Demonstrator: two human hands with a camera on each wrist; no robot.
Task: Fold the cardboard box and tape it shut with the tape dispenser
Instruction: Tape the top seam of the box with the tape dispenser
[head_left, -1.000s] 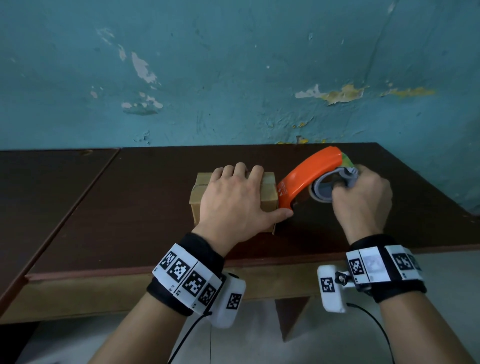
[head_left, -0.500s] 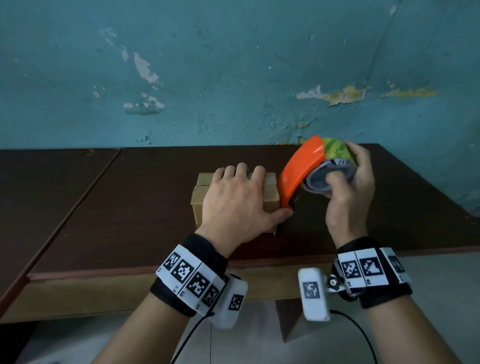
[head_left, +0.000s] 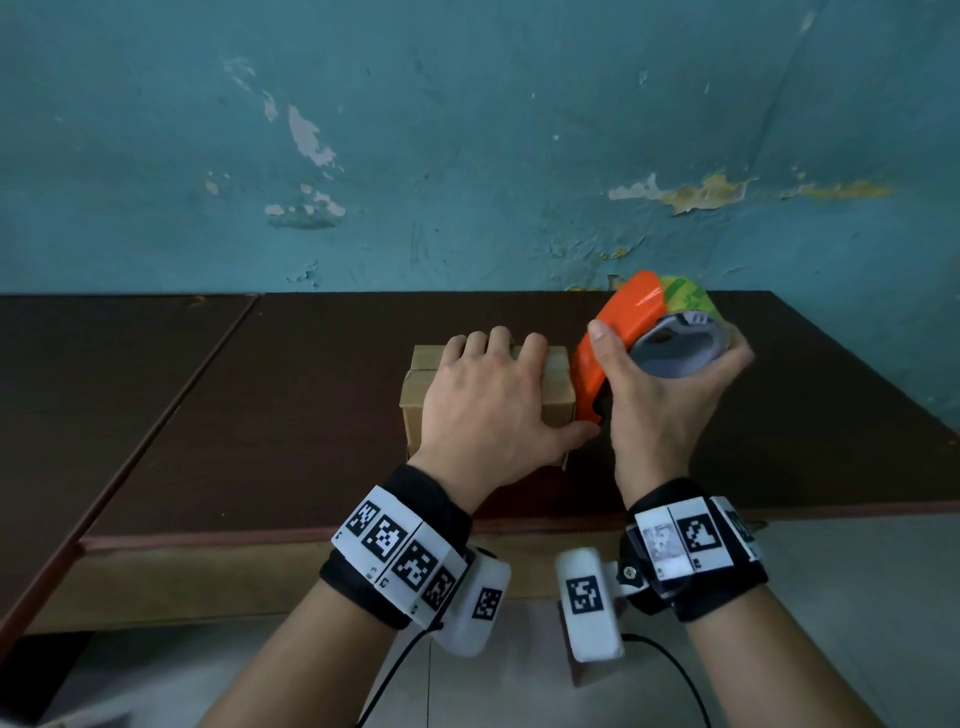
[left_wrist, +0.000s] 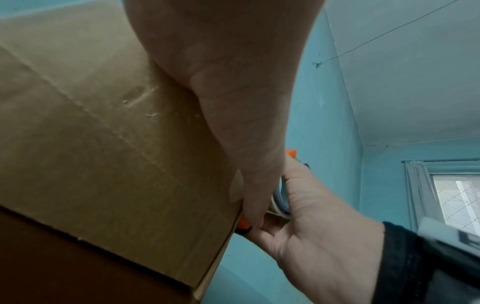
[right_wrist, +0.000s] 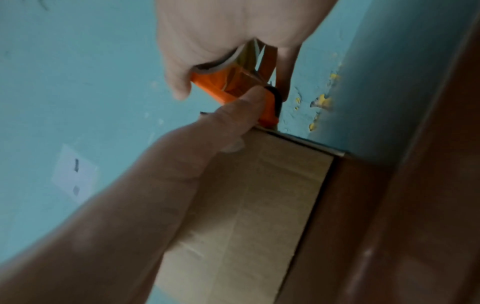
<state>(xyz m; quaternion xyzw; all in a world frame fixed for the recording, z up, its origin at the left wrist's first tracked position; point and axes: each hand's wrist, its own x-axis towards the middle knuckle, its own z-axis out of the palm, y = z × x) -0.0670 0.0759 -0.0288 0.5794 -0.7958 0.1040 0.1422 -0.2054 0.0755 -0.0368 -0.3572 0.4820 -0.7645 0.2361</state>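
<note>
Swung further upright since a second ago, the orange plastic tape dispenser, with its green-patterned roll now raised toward the upper right of the head view and its nose dropped against the right end of the small brown cardboard box; box and flat hand unchanged in place.

Grasped round the roll and grey core by the right hand, fingers curled under, thumb laid up the orange back. Probably tipped this way to bring the cutting edge down onto the box's right edge, either to start a strip or to sever one; no tape strip plainly visible.

Spread flat over the box top, the left hand, fingers straight and reaching past the far edge, thumb stretched along the right side toward the dispenser's nose, touching it in the left wrist view. Likely pressing to keep the flaps down and stop the box sliding under the pull.

Sitting mid-frame on the dark brown wooden table, the box, flaps folded closed, directly beneath the left palm and just left of the right hand, with the dispenser touching its right end between the two hands.
</note>
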